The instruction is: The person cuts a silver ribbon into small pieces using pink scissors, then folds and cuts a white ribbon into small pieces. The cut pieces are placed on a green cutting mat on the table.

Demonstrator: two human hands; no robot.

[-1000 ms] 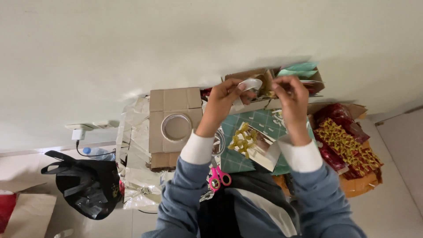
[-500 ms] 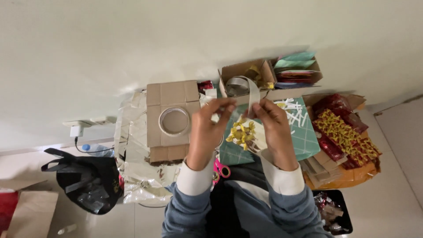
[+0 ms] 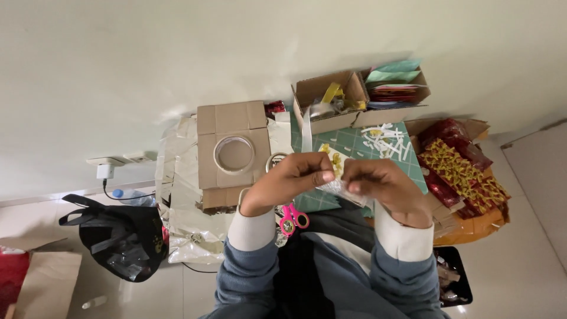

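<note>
A small clear crinkled packet [image 3: 338, 188] sits pinched above the green mat [image 3: 390, 155].

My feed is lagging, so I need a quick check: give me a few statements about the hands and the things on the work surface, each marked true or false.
1. Both hands, the left hand and the right hand, pinch a small clear wrapped piece between them. True.
2. The pink-handled scissors are in the right hand. False: they lie below the left wrist, unheld.
3. The cardboard box with a round window lies left of the hands. True.
4. The green cutting mat is bare. False: white paper strips lie on it.
</note>
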